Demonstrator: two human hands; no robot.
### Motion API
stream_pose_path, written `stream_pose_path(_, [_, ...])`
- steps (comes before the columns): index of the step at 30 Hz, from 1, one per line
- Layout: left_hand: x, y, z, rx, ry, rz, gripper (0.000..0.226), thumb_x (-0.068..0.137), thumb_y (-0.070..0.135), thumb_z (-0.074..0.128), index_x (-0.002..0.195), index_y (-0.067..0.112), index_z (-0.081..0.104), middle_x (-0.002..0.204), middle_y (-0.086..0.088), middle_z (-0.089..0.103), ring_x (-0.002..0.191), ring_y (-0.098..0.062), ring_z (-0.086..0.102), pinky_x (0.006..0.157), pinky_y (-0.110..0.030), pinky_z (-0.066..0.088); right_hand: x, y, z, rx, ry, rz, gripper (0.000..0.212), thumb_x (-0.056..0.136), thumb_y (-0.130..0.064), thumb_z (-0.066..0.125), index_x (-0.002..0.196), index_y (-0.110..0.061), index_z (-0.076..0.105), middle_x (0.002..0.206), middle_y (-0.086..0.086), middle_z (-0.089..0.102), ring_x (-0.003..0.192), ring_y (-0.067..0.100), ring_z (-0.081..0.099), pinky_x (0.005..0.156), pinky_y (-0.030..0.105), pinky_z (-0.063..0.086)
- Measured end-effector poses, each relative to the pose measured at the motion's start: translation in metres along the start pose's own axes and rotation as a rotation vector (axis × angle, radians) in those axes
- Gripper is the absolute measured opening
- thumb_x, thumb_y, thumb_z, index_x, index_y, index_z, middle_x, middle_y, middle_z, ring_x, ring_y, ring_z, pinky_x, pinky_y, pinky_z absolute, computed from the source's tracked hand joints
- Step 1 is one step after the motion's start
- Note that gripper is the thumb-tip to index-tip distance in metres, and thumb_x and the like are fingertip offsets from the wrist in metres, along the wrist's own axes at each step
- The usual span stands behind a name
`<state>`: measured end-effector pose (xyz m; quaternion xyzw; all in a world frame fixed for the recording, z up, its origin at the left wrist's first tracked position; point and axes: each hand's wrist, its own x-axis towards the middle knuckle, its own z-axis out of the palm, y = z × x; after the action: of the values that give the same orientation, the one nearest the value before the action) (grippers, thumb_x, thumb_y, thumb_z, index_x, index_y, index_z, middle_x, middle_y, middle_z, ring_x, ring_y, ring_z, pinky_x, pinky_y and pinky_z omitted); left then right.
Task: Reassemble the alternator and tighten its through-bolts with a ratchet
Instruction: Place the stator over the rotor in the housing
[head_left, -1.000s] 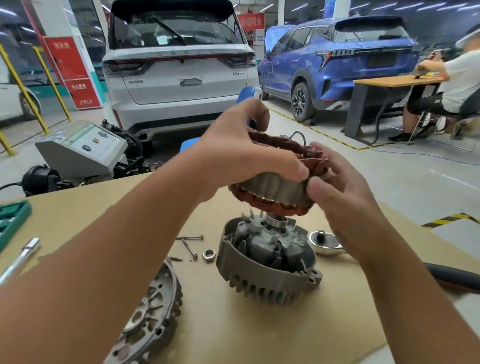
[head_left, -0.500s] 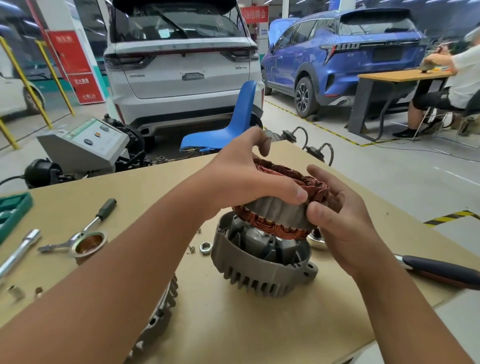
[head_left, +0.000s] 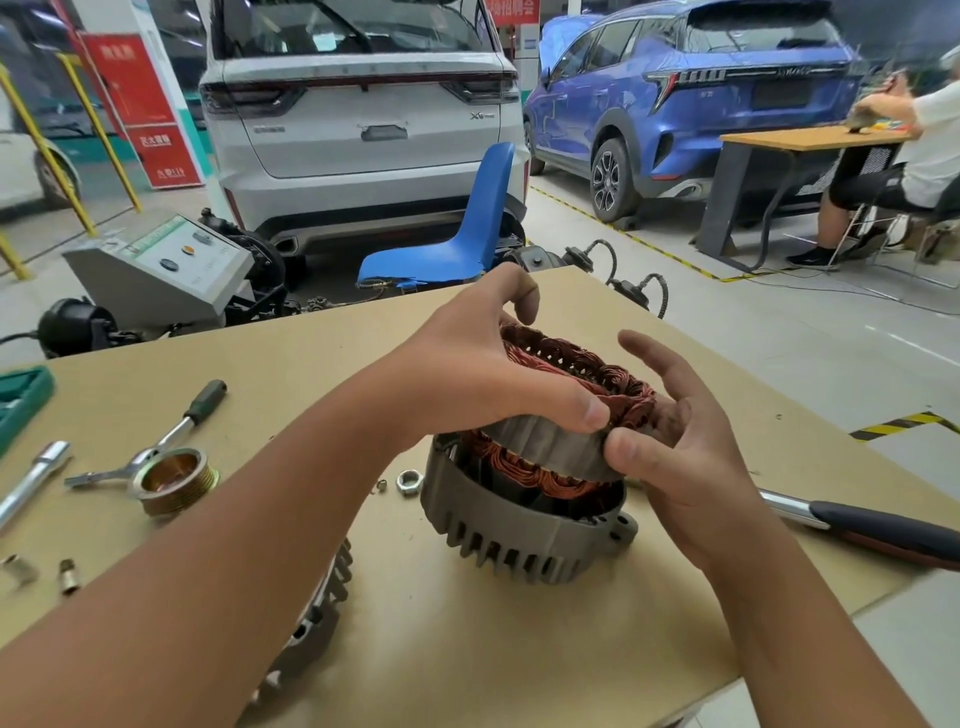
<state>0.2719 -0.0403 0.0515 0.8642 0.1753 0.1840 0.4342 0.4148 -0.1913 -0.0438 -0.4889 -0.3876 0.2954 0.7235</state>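
The stator ring (head_left: 550, 447), copper windings around a grey steel band, sits tilted in the top of the grey finned alternator housing (head_left: 524, 530) in the middle of the cardboard-covered table. My left hand (head_left: 483, 374) grips the stator from above, thumb on its near edge. My right hand (head_left: 670, 447) holds its right side, thumb on the band and fingers spread. The other housing half (head_left: 317, 618) lies partly hidden under my left forearm. A ratchet (head_left: 171, 436) lies to the left.
A brass-coloured pulley (head_left: 174, 480), a nut (head_left: 408, 480), an extension bar (head_left: 34, 480), small bolts (head_left: 67, 574) and a green tool tray (head_left: 21, 400) lie on the left. A dark-handled tool (head_left: 872, 530) lies on the right. A blue chair (head_left: 457, 228), cars and a seated person are beyond.
Both hands have lowered the stator from above the rotor down into the housing. My right fingers have spread open more. The camera has tilted, bringing the ratchet and pulley into view.
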Motion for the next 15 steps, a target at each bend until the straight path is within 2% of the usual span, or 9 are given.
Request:
stream_pose_path(5, [0.001,-0.003,0.003,-0.001,0.022,-0.009,0.068,0.042,0.058,0.092,0.092,0.037,0.050,0.089,0.002,0.067,0.070,-0.009,0.064,0.067,-0.041,0.063,0.003,0.000,0.000,0.009,0.000,0.010,0.116,0.044,-0.052,0.101,0.145,-0.033,0.048,0.116,0.022,0.072,0.107,0.041,0.071,0.080,0.043,0.059])
stream_pose_path(7, [0.001,-0.004,0.003,-0.013,0.036,-0.012,0.068,0.042,0.057,0.093,0.091,0.038,0.050,0.087,0.003,0.067,0.069,-0.010,0.065,0.067,-0.042,0.063,0.004,0.000,0.000,0.002,0.000,0.004,0.116,0.044,-0.052,0.101,0.145,-0.033,0.048,0.115,0.022,0.072,0.105,0.042,0.071,0.080,0.046,0.059])
stream_pose_path(9, [0.000,-0.006,0.004,-0.029,0.051,-0.012,0.068,0.043,0.056,0.094,0.092,0.037,0.050,0.086,0.002,0.069,0.069,-0.014,0.067,0.067,-0.045,0.064,0.007,0.000,0.000,-0.003,0.004,-0.006,0.113,0.045,-0.047,0.101,0.144,-0.031,0.049,0.113,0.021,0.073,0.104,0.041,0.072,0.080,0.045,0.060])
stream_pose_path(15, [-0.005,-0.010,0.002,-0.157,0.133,0.058,0.069,0.047,0.053,0.095,0.096,0.031,0.050,0.075,0.015,0.070,0.062,-0.006,0.068,0.057,-0.026,0.057,0.018,-0.012,0.001,-0.007,0.002,-0.064,0.099,0.053,-0.030,0.093,0.143,-0.026,0.050,0.111,0.018,0.074,0.103,0.038,0.072,0.077,0.042,0.060])
